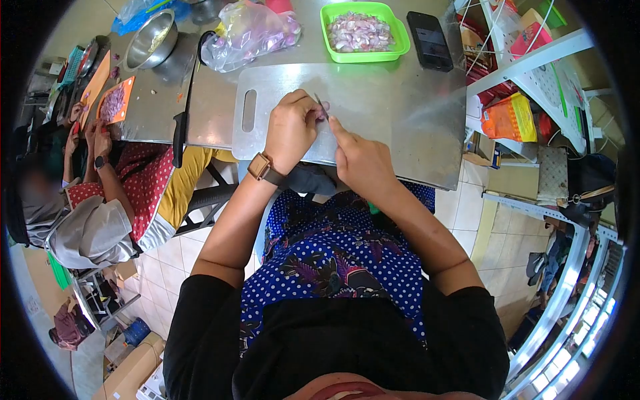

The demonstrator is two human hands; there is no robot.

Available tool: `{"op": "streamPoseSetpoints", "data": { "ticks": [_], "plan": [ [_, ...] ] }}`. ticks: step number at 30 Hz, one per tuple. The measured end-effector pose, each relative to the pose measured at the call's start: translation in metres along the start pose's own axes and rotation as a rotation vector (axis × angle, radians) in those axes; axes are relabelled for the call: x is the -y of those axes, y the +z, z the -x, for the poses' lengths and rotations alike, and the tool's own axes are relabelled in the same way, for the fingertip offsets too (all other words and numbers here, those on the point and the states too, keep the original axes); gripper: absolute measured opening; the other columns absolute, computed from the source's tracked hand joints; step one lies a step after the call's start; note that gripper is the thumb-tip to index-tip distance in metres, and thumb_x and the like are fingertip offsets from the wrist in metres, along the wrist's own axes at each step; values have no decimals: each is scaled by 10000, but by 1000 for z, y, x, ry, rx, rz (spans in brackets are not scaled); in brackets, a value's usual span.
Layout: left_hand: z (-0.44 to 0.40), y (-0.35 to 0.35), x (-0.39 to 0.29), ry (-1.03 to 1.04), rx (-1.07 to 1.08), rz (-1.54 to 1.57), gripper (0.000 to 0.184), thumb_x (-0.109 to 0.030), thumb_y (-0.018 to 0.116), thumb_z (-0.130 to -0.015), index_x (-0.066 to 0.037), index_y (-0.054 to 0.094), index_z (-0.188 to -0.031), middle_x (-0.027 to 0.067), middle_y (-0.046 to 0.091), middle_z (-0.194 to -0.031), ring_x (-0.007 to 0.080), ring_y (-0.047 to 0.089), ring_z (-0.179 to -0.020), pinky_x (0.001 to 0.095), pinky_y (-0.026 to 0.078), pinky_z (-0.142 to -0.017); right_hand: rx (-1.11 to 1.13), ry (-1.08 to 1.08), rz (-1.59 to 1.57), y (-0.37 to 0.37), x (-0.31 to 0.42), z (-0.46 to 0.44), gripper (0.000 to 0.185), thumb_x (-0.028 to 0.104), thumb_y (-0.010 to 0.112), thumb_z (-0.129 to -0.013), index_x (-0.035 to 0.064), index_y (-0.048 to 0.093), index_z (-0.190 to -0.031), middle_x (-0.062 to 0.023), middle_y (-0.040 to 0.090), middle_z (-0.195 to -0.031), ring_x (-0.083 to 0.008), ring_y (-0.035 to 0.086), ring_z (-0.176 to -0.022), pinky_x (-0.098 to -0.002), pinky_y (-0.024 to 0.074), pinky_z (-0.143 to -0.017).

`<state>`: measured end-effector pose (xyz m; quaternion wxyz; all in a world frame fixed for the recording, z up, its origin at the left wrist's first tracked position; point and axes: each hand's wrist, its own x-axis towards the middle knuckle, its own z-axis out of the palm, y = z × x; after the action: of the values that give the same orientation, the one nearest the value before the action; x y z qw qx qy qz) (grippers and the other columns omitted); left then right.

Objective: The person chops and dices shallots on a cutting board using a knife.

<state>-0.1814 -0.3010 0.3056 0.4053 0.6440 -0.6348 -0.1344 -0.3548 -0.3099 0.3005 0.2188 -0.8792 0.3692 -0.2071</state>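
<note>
On the metal cutting board, my left hand has its fingers closed round a small purple shallot. A knife lies with its thin blade against the shallot, its handle hidden inside my right hand. The forefinger of my right hand stretches along the knife. Both hands are close together over the middle of the board. Beyond the board, a green container holds many peeled shallots. A plastic bag with shallots lies past the board's left part.
A large knife lies left of the board, its handle over the table edge. A metal bowl stands at the back left. A phone rests beside the green container. A co-worker works at the left over an orange board.
</note>
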Motion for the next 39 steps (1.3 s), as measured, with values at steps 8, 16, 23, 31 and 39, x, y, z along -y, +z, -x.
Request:
{"op": "streamPoseSetpoints", "data": {
  "ticks": [8, 16, 23, 31, 39],
  "plan": [
    [0, 0, 4, 18, -9, -10, 79, 62, 679, -763, 15, 684, -825, 121, 648, -815, 263, 666, -696, 332, 529, -616, 105, 31, 74, -7, -3, 20, 504, 74, 595, -817, 42, 562, -1319, -150, 682, -842, -314, 663, -675, -417, 532, -606],
    [2, 2, 1, 23, -14, -35, 82, 86, 642, -742, 22, 657, -791, 133, 633, -792, 304, 644, -724, 373, 524, -651, 97, 31, 59, 7, -3, -9, 507, 79, 580, -826, 40, 551, -1330, -145, 688, -862, -325, 664, -693, -432, 534, -624],
    [2, 1, 3, -7, -4, -36, 76, 73, 653, -775, 25, 670, -832, 128, 644, -832, 275, 669, -715, 330, 540, -627, 25, -43, 14, -8, -5, 20, 500, 93, 573, -809, -34, 551, -1291, -151, 674, -774, -302, 656, -605, -412, 523, -556],
    [4, 3, 3, 1, -15, -42, 67, 73, 657, -774, 29, 664, -823, 129, 643, -827, 279, 669, -714, 326, 539, -635, 73, 19, 43, 5, -5, 7, 529, 82, 578, -826, 52, 539, -1352, -153, 682, -848, -332, 656, -667, -433, 529, -610],
    [6, 6, 2, -6, -55, -11, 68, 76, 638, -732, 19, 647, -770, 140, 610, -776, 341, 613, -728, 412, 504, -664, -35, -32, -33, -1, 3, 4, 521, 88, 585, -813, 2, 543, -1325, -148, 676, -795, -322, 647, -609, -425, 519, -563]
  ]
}}
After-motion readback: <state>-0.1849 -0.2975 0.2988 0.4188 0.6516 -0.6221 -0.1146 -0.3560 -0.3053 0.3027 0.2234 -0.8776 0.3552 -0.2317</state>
